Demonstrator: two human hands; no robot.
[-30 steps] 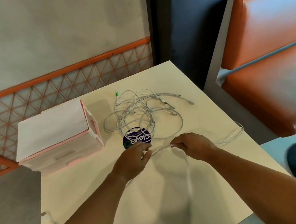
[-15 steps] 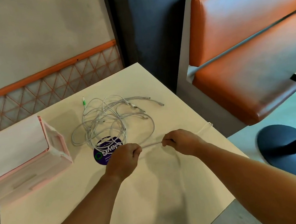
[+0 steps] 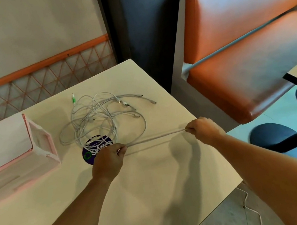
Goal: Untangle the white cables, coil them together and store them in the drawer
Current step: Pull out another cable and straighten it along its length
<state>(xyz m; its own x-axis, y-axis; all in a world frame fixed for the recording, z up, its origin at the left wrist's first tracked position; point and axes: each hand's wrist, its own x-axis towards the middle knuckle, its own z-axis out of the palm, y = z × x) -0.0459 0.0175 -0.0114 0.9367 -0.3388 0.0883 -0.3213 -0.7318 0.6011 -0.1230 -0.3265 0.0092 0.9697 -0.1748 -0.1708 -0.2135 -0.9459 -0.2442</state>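
Obs.: one taut cable (image 3: 155,137) spans between my hands at centre frame, raised just above the table (image 3: 157,198); its shadow runs below it.

Left hand (image 3: 110,157): fingers curled, thumb and forefinger pinching the cable's left end, just below the round sticker (image 3: 90,155). Right hand (image 3: 202,129): likewise closed, pinching the right end near the table's right edge; both hands grasping, neither slack.

Tangle (image 3: 102,119): the remaining white cables lie in loose overlapping loops above my left hand, upper centre of the table, partly over the sticker; a green-tipped plug (image 3: 73,101) sticks out at its top; several connectors fan to the right. My fingers do not touch the tangle; the held length passes just below its lowest loop.

Drawer unit (image 3: 41,143): pink, left of frame, well apart from both hands; no drawer pulled out as far as I can tell.

Trailing cable (image 3: 250,207) hangs past the lower-right table edge; cannot tell whether it belongs to the held one.

Handling judgement: light, thin, limp, smooth-jacketed; slips through a loose pinch, so hold firmly; grip the cord near a connector, not the plug itself; pull gently, since hard tugs would likely tighten knots in the tangle.
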